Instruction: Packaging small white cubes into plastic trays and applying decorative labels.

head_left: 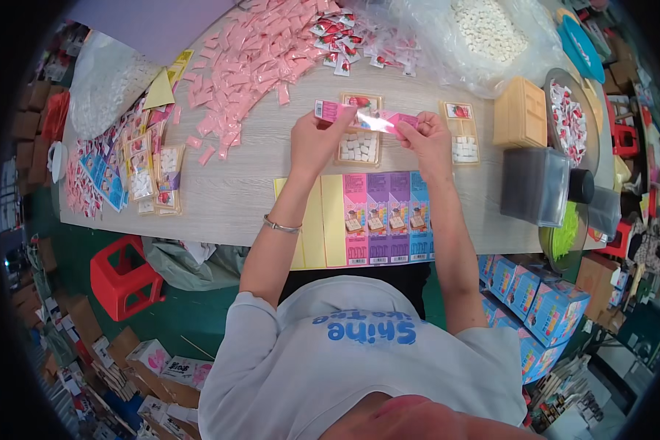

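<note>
Glossy pink card strip (375,119), upper centre: clamped in my left hand (317,139) and right hand (428,141). Step, seemingly: sleeving rectangular cream plastic tray (359,164) beneath; next needs careful squaring.

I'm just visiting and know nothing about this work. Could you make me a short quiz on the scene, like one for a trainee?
1. True or false: the left hand and the right hand both hold the pink strip.
2. On which side is the silver bracelet worn? a) right b) left c) both
3. Look at the tray under the strip: what fills the part nearest the person?

Key:
1. True; each hand grips one side of the strip.
2. b
3. Small white pieces.
</note>
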The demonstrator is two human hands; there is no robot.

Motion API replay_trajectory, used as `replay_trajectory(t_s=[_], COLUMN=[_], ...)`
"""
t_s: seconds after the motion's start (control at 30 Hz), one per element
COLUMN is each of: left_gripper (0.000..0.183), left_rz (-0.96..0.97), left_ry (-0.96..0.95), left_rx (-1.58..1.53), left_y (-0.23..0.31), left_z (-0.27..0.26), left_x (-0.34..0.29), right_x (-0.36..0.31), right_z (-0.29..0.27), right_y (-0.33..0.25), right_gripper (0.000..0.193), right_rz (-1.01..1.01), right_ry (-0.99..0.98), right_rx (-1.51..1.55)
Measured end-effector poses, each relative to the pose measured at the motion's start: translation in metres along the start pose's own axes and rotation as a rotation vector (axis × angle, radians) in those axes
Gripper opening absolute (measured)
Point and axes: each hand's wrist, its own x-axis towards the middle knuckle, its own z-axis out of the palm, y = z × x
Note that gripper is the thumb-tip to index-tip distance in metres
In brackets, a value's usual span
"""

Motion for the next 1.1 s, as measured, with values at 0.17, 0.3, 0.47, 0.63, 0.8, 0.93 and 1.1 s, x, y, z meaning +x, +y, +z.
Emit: replay_trajectory(t_s=[0.17, 0.3, 0.47, 0.63, 0.8, 0.93, 1.1], left_gripper=[0.028, 0.029, 0.037, 0.035, 0.032, 0.036, 0.032], left_rz=[0.03, -0.025, -0.061, -0.033, 0.002, -0.178, -0.353], left_ry=[0.142, 0.195, 0.138, 0.151, 0.079, -0.032, -0.259], left_rx=[0.133, 0.312, 0.589, 0.377, 0.038, -0.658, -1.113], left_y=[0.004, 0.007, 0.011, 0.0, -0.019, -0.008, 0.001], left_z=[0.002, 0.008, 0.01, 0.017, 0.025, 0.016, 0.014], left_x=[-0.003, -0.009, -0.006, 0.002, 0.003, -0.021, -0.054], right_x=[0.015, 0.019, 0.011, 0.008, 0.008, -0.005, -0.025], right_z=[0.004, 0.008, 0.024, 0.029, 0.016, 0.004, 0.002], right_y=[0.009, 0.013, 0.003, -0.002, 0.012, 0.012, 0.004], right_gripper=[0.03, 0.033, 0.05, 0.051, 0.043, 0.026, 0.03], right_rz=[-0.047, -0.07, -0.277, -0.212, -0.239, -0.03, 0.274], right_ry=[0.024, 0.07, 0.159, 0.154, 0.135, -0.053, -0.497], right_rx=[-0.22, -0.402, -0.892, -0.911, -0.836, -0.01, 0.672])
